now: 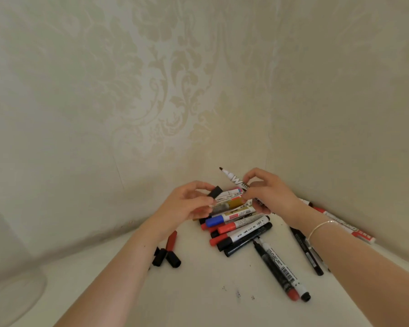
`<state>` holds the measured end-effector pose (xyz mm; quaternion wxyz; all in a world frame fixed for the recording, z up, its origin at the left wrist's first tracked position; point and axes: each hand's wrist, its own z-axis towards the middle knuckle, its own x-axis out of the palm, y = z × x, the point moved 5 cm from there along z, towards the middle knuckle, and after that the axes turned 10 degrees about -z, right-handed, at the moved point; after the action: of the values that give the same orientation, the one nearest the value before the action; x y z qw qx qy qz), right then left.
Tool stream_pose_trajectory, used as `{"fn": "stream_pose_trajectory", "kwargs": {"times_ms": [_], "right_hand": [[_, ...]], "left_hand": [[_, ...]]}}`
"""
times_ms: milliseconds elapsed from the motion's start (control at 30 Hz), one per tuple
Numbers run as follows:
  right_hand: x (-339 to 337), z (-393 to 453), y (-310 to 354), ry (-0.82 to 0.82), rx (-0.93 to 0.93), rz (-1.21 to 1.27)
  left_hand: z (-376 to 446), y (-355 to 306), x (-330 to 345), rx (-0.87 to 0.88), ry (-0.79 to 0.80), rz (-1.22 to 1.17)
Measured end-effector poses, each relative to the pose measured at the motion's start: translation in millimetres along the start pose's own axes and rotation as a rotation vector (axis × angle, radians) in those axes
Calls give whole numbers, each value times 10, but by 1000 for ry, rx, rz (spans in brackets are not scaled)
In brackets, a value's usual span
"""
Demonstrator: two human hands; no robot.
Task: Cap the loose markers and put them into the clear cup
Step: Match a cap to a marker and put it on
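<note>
**Both hands up over the marker pile: cap in left, uncapped marker in right**

- Left hand [187, 201]: grip closed on a black cap [215, 192], pinched between thumb and fingertips, held above the pile.
- Right hand [269, 192]: grip closed on an uncapped white-barrelled marker [234, 179], dark tip pointing up and left, toward the wall. Thin bracelet [321, 226] on that wrist.
- Cap and marker are near each other but apart; the cap is not on the tip.
- Marker pile [236, 223] lies on the white tabletop [198, 291], directly under and just in front of the hands: blue-capped, red-capped and black-capped markers stacked roughly parallel, touching each other.
- Black marker with barcode [279, 270] lies at the near right of the pile, its tip touching the pile and its body running toward the camera; a red-ended marker lies beside its far end.
- Slim black pen [307, 251] further right, partly under the right forearm. More markers with red print along the right wall [347, 226].
- Left of the pile: a red marker [171, 240] and loose black caps [165, 256], well apart from the main pile.
- Clear cup [7, 267] stands at the far left edge, well apart from the pile and hands; contents cannot be made out.
- Small ink specks on the tabletop near the camera.
</note>
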<state>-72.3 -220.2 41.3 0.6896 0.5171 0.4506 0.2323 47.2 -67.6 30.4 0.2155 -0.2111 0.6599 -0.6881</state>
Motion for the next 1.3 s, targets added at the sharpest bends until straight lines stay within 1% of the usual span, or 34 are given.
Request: {"fn": "stream_pose_trajectory", "kwargs": {"times_ms": [133,233,333,433,567,667,733,867,1033,1167,1300], "right_hand": [[63,-24,30,37,-36,-60],[82,-45,0,37,-48,-125],[100,-37,-24,17,-34,-202],[117,-30,-20,-2,-34,-318],[125,-43,11,-28,-83,-573],[178,-51,45,-33,-137,-583],[220,-54,79,-39,-167,-564],[222,-87,136,-67,-179,-544],[206,-95,154,-94,-178,-578],[167,-95,143,-98,-186,-542],[190,-72,100,-54,-178,-516]], "left_hand": [[22,44,-87,-20,-131,-334],[24,80,-94,-23,-139,-383],[28,90,-66,-26,-122,-361],[43,97,-63,-23,-124,-270],[71,73,-114,5,-148,14],[71,47,-53,20,-94,156],[64,42,14,3,-46,135],[48,49,107,-21,47,-37],[57,81,175,-10,49,-102],[69,78,205,-7,67,-107],[56,84,189,-3,109,-42]]}}
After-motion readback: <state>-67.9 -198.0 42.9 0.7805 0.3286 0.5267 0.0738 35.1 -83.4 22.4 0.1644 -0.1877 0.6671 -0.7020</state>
